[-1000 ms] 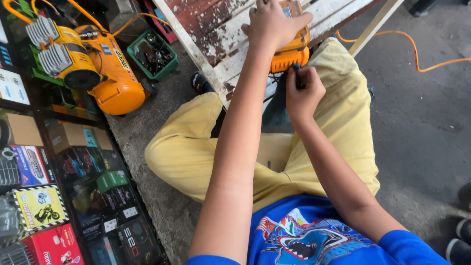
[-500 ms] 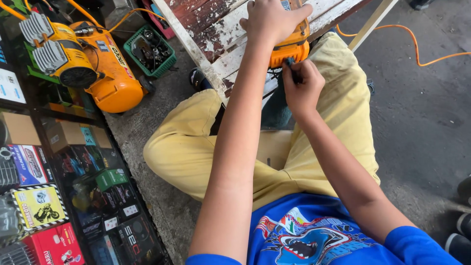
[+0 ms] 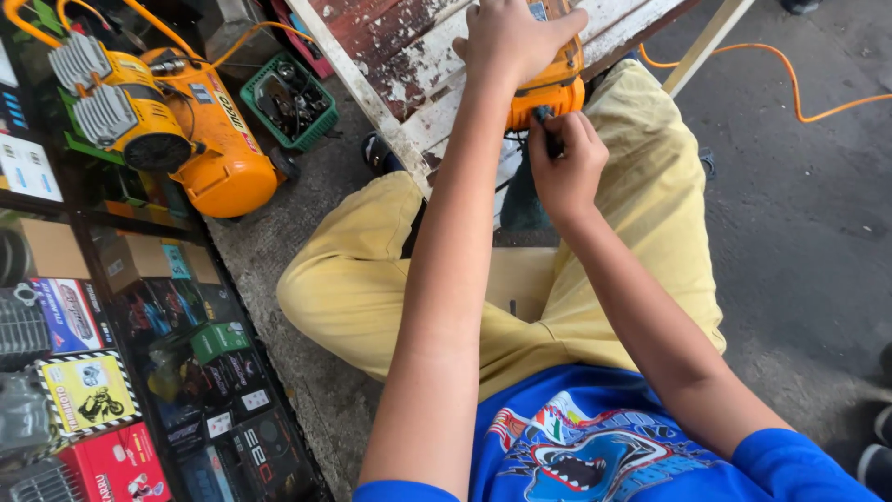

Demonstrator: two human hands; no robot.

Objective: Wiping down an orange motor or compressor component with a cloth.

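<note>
Your left hand (image 3: 511, 37) is clenched over the top of the orange tool (image 3: 550, 88), up at 12 o'clock. It presses the tool down on the bench (image 3: 400, 46), a worn board with peeling red and white paint. Your right hand (image 3: 565, 167) sits just under the tool, at its 6 o'clock end, and pinches a small dark part (image 3: 550, 139) there, maybe a key or a screw. I cannot tell which.

The tool's long side seems to run from 12 to 6 o'clock, with its near end toward your lap. Your hand hides most of it, so I cannot tell where its front points.

The work looks like it is in the middle: the tool is held firm, and the small part is not let go yet.

An orange cord (image 3: 799, 79) lies on the floor at 2 o'clock. An orange air pump (image 3: 177, 121) sits at 10 o'clock
</note>
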